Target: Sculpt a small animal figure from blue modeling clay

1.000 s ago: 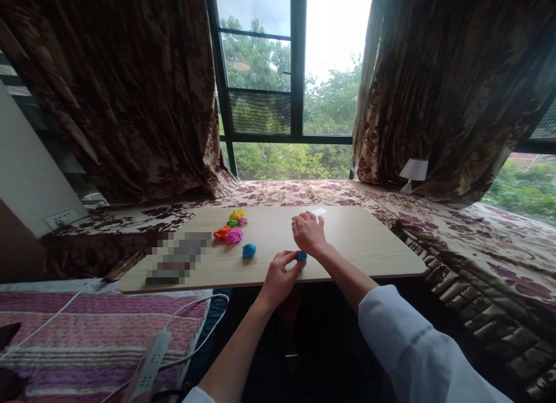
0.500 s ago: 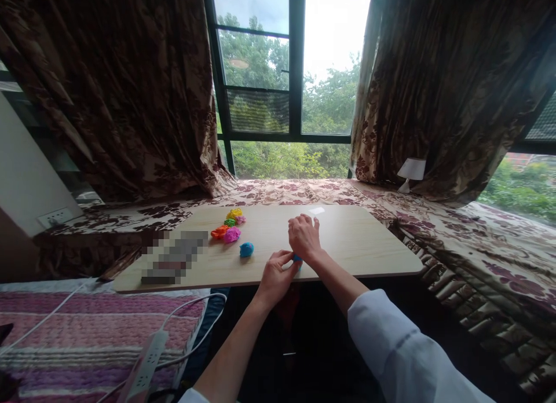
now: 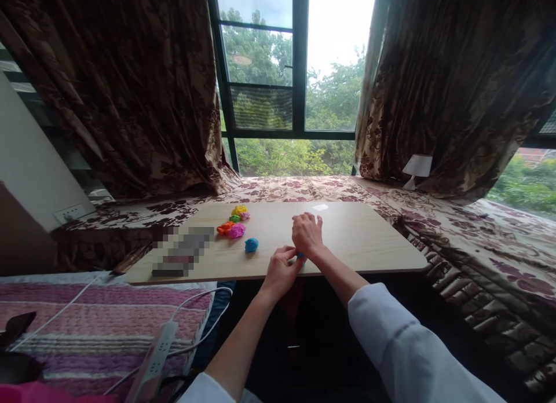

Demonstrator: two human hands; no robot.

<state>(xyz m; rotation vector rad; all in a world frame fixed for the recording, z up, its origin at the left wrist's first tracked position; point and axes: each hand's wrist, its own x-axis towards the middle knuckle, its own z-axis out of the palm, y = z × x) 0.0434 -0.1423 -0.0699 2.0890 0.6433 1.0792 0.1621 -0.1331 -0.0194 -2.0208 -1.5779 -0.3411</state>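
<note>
Seven coloured lumps (image 3: 251, 245) and one lamp (image 3: 417, 165) show.

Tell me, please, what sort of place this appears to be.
Probably a bedroom or similar room in a home: a striped quilt, patterned curtains at the window, and a small white-shaded lamp suggest it.

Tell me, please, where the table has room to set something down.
The widest bare patch of table runs from the right hand to the right edge. Another lies between the larger pink lump and that hand, beyond the blue lump. Crowding is at left: coloured lumps beside a blurred object.
</note>
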